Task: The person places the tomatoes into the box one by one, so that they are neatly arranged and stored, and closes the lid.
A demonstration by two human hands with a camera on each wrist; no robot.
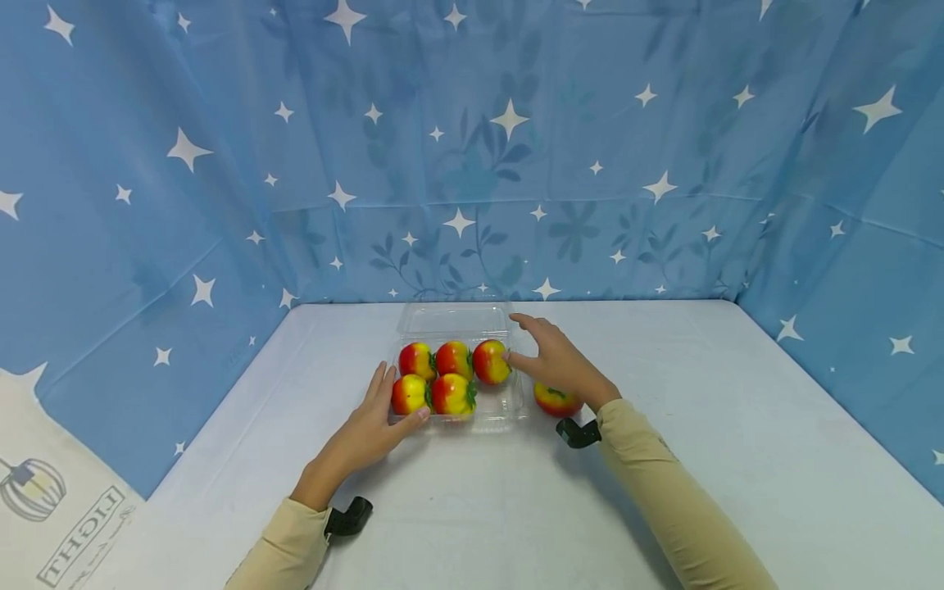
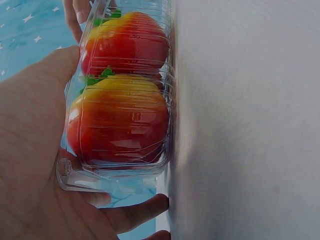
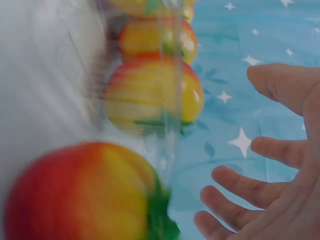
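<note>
A clear plastic clamshell box stands on the table with its lid laid back. Inside are several red-and-yellow fruits with green leafy caps, three in the back row and two at the front left and middle. Fingers of my left hand lie straight along the box's left side, while its thumb rests along the front rim. My right hand is over the box's right end, fingers spread and holding nothing. Below it, just outside the box, one more fruit sits on the table, partly hidden by that hand in the head view.
A white cloth covers the table. Blue curtains with white stars hang behind and at both sides. A cream cloth with a printed whisk-like shape and lettering hangs at the lower left.
</note>
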